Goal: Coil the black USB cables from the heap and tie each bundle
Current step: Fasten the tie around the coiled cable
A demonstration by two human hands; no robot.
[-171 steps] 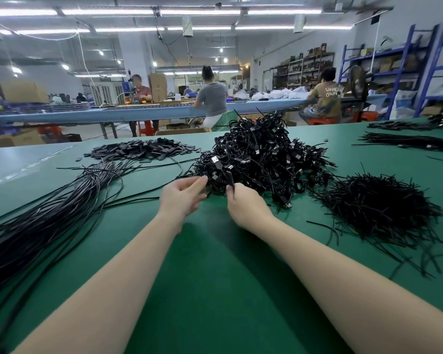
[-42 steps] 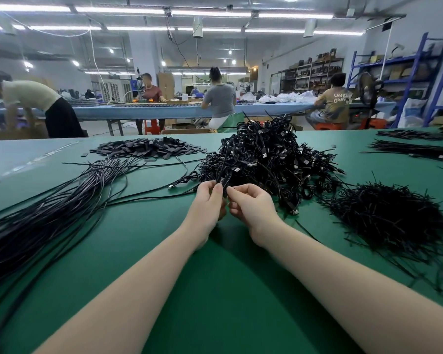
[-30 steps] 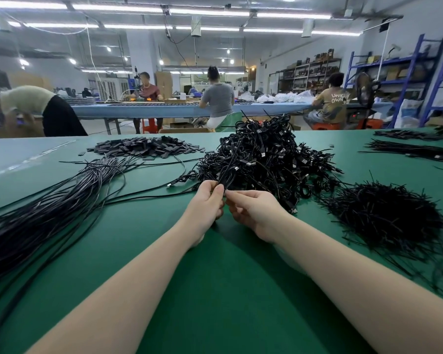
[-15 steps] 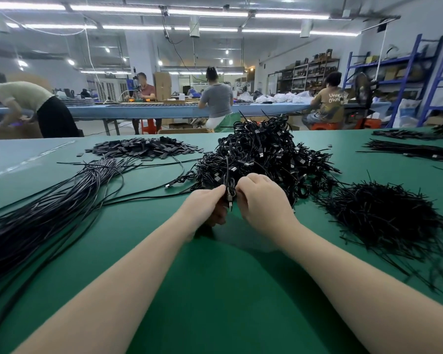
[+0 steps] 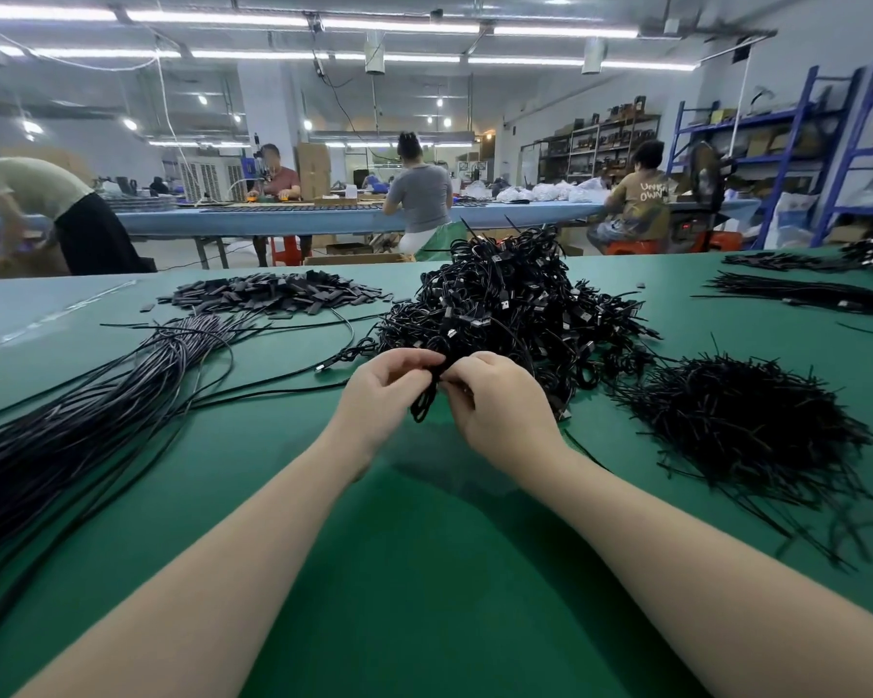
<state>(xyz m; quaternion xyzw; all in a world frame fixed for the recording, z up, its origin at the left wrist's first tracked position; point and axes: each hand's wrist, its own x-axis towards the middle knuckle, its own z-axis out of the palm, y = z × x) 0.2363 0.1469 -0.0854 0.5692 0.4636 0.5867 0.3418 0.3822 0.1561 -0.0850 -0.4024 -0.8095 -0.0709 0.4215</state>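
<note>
The wide green felt-covered table (image 5: 424, 571) spreads out under my forearms. Along its left side lies a long sheaf of loose black cables (image 5: 71, 425), straight and uncoiled, fanning toward me. In the middle, just beyond my hands, rises the big heap of coiled black USB cables (image 5: 515, 304), their metal plugs showing here and there. To the right of it sits a bristly mound of short black wire ties (image 5: 742, 425), and at the far left of the table a flat scatter of small dark rectangular pieces (image 5: 273, 297); what they are I cannot tell.

At the near foot of the heap my two hands meet. My left hand (image 5: 381, 400) has its fingers curled and pinches the top of a small coiled black cable bundle (image 5: 424, 400), whose loop hangs down between my palms just above the cloth. My right hand (image 5: 500, 410) is curled too, its fingertips pinching at the same bundle's top, right against my left fingers. Whether a tie is already around it is hidden by my fingers.
</note>
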